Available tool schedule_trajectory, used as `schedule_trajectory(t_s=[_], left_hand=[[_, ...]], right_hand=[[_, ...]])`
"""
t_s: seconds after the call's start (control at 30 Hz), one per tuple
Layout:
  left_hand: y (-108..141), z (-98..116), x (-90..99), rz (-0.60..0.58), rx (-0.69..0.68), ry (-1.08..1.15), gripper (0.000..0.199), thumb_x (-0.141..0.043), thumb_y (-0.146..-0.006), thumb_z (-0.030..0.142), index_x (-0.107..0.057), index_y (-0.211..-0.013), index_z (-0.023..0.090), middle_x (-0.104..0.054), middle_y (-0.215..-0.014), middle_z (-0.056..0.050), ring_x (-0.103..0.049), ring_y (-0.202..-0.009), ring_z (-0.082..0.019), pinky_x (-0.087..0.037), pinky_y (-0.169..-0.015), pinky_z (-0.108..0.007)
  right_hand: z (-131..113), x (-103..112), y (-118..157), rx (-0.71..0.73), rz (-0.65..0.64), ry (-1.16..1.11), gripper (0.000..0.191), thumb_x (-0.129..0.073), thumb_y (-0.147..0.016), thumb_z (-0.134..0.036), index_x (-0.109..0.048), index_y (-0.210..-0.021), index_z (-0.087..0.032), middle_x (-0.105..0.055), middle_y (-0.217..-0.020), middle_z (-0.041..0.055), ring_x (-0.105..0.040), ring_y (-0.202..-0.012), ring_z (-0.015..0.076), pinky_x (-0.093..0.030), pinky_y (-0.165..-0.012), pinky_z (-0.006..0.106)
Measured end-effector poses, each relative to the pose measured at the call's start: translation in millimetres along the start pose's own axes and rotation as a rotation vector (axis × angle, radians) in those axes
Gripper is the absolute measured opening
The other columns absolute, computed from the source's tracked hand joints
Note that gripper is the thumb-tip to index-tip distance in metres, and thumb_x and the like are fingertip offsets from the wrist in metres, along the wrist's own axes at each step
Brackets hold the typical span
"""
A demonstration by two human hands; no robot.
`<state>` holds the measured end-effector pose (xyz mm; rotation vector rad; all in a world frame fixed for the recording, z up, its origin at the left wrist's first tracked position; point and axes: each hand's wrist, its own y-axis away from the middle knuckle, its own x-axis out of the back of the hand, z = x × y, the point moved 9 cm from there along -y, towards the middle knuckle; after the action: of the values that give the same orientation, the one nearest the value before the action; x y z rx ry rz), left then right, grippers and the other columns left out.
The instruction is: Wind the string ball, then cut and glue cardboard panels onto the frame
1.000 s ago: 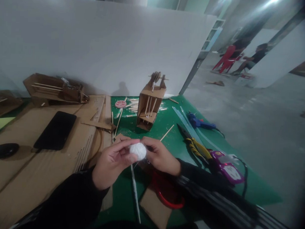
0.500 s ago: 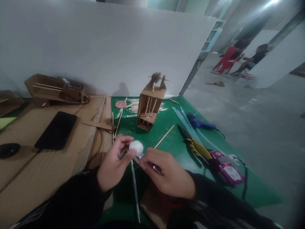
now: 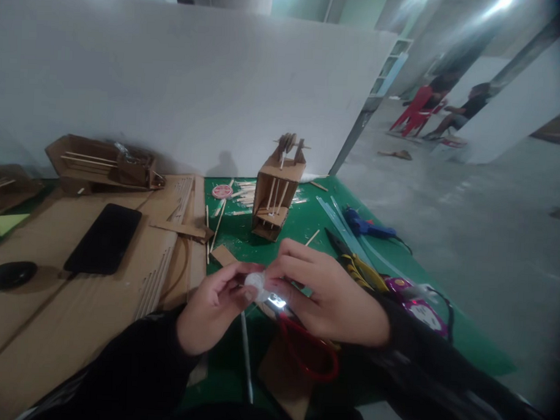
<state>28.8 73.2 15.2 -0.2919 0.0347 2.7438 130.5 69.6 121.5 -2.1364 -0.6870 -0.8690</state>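
Observation:
My left hand (image 3: 216, 306) is closed on a small round white roll (image 3: 255, 284), which looks like wound thread or tape. From the other side my right hand (image 3: 325, 294) meets the roll, its thumb and fingers pinched together at the edge. What lies between those fingertips is hidden. Just below my right hand is a pair of scissors (image 3: 310, 357) with red loops and a shiny metal part by the thumb. Whether the right hand also grips the scissors, I cannot tell. Beyond the hands stands a cardboard tower (image 3: 267, 194) with sticks inside and discs on top.
Pliers (image 3: 367, 268), a blue glue gun (image 3: 369, 225), clear glue sticks (image 3: 341, 221) and a purple device (image 3: 421, 310) lie on the right. Thin wooden sticks (image 3: 244, 196) are scattered behind. At left, cardboard sheets (image 3: 41, 324) carry a phone (image 3: 104, 237) and a mouse (image 3: 9, 277).
The roll has moved slightly right and down in my left hand. My right hand has shifted right and up, fingertips now at the roll, and the red scissors loop shows more clearly below.

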Motion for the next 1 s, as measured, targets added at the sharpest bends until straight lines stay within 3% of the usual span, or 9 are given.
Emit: schedule_trajectory(t_s=[0.2,0.37,0.5,0.63,0.8,1.0], left_hand=[[1.8,2.5,-0.3,-0.011,-0.062,0.116,0.028,-0.068,-0.087,0.029,-0.06,-0.114,0.023,-0.066,-0.105,-0.003,-0.062,-0.096,-0.014,-0.048,-0.084,-0.022],[-0.6,2.7,3.4,0.028,-0.085,0.145,0.027,-0.073,-0.083,0.026,-0.06,-0.106,0.021,-0.063,-0.098,-0.003,-0.061,-0.091,-0.014,-0.049,-0.078,-0.021],[-1.7,9.6,9.0,0.088,-0.173,0.1,0.022,-0.073,-0.082,0.025,-0.065,-0.102,0.019,-0.057,-0.114,-0.005,-0.06,-0.103,-0.016,-0.049,-0.087,-0.023],[-1.9,13.4,14.2,0.135,-0.208,0.064,0.02,-0.07,-0.084,0.025,-0.064,-0.102,0.019,-0.059,-0.121,-0.007,-0.059,-0.114,-0.019,-0.048,-0.092,-0.025],[-2.2,12.9,22.0,0.208,-0.204,-0.039,0.02,-0.065,-0.089,0.029,-0.057,-0.105,0.02,-0.068,-0.105,-0.005,-0.065,-0.095,-0.015,-0.05,-0.085,-0.025],[-0.8,10.8,31.7,0.304,-0.223,-0.04,0.023,-0.065,-0.089,0.032,-0.054,-0.105,0.02,-0.065,-0.105,-0.004,-0.063,-0.095,-0.014,-0.049,-0.087,-0.026]], right_hand=[[24.5,1.5,-16.1,0.015,0.058,-0.102,0.018,-0.057,-0.095,-0.027,-0.065,-0.082,-0.016,-0.054,-0.074,0.002,-0.05,-0.068,0.0148,-0.039,-0.059,0.026],[69.8,-20.2,-16.8,-0.193,0.119,-0.411,0.028,-0.065,-0.089,-0.041,-0.067,-0.077,-0.015,-0.059,-0.073,0.001,-0.053,-0.066,0.0128,-0.041,-0.06,0.024],[92.0,-46.9,-6.1,-0.336,0.166,-0.56,0.033,-0.062,-0.089,-0.046,-0.065,-0.078,-0.015,-0.06,-0.07,-0.0002,-0.051,-0.063,0.0117,-0.04,-0.056,0.022],[92.5,-62.8,4.6,-0.371,0.173,-0.54,0.035,-0.057,-0.091,-0.047,-0.061,-0.075,-0.015,-0.058,-0.068,-0.0006,-0.05,-0.062,0.0116,-0.041,-0.058,0.022],[80.6,-62.6,18.3,-0.411,0.171,-0.464,0.031,-0.055,-0.094,-0.037,-0.058,-0.072,-0.016,-0.054,-0.066,-0.0019,-0.047,-0.062,0.0113,-0.038,-0.059,0.022],[53.2,-63.9,26.7,-0.346,0.071,-0.238,0.021,-0.054,-0.096,-0.023,-0.061,-0.077,-0.016,-0.054,-0.071,-0.0006,-0.049,-0.066,0.0118,-0.036,-0.062,0.023]])
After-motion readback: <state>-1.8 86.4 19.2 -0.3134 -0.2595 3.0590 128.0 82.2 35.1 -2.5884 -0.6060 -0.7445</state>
